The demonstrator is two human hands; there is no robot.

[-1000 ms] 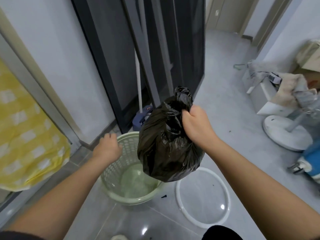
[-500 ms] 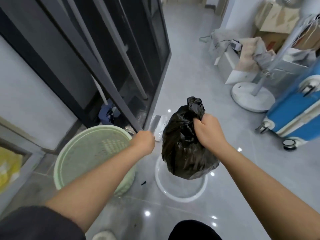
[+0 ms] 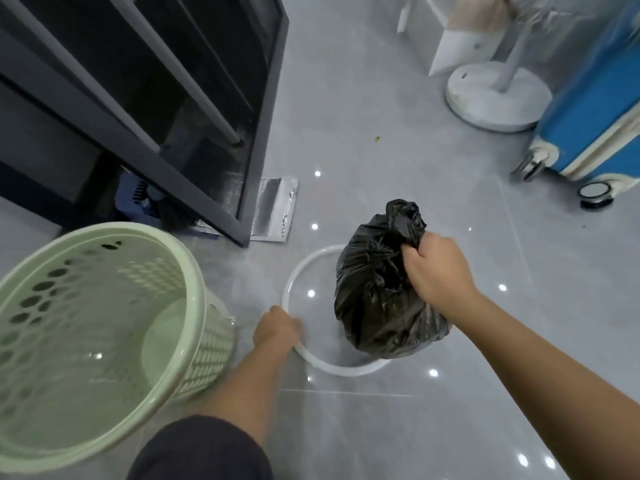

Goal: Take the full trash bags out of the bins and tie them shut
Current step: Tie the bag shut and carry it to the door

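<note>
My right hand (image 3: 438,271) grips the bunched neck of a full black trash bag (image 3: 377,292), which hangs over the grey floor. The bag's mouth is gathered but I see no knot. My left hand (image 3: 277,329) is low at the floor, fingers closed on the near-left edge of a white ring (image 3: 294,271) with a clear centre that lies flat under the bag. A pale green perforated bin (image 3: 104,327) stands at the left, with no bag in it.
A dark metal-framed glass door (image 3: 207,98) stands at the upper left, a silver foil pouch (image 3: 273,209) at its foot. A white fan base (image 3: 495,98) and a blue suitcase (image 3: 595,109) stand at the upper right. A blue brush (image 3: 135,199) sits behind the bin.
My left hand dropped from beside the bin down to the white ring and took hold of its edge. My right hand kept the bag, now lower and over the ring. My view tilted downward.
</note>
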